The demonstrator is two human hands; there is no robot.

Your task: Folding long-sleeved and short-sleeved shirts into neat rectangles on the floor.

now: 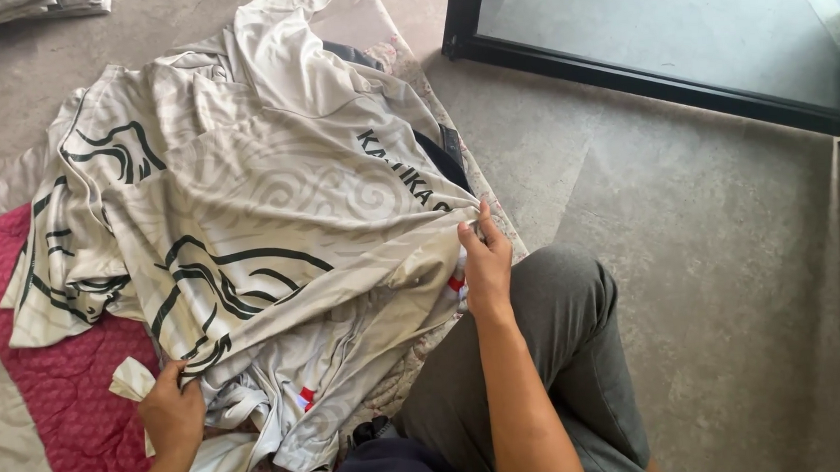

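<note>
the right hand [486, 266] has its fingers [488, 225] pinched shut on the hem corner of the top cream jersey [248, 196], thumb pressed against the cloth, at about 3 o'clock of the garment. the left hand [171, 407] is clenched on the opposite lower corner at about 7 o'clock, fingers curled under a bunched fold so the tips are hidden. between the two hands the hem runs taut along the jersey's near edge.

the jersey is pale cream with faint swirl patterning, bold black curved strokes and a line of black lettering near the right side. it lies spread on the floor, collar end toward 12 o'clock, one sleeve trailing toward 9 o'clock. under it, more jerseys of the same kind [286, 412] are heaped and crumpled at 6 o'clock, touching the left hand. a maroon quilted mat [63, 393] shows beneath the pile from 8 to 9 o'clock.

the person's grey trouser leg [548, 353] sits just beside the right wrist at 5 o'clock. bare grey floor [704, 252] opens wide from 2 to 4 o'clock. a black-framed glass panel [657, 37] bounds it at 1 o'clock, well apart from the jersey. folded cloth [32, 7] lies at 11 o'clock, far corner.
</note>
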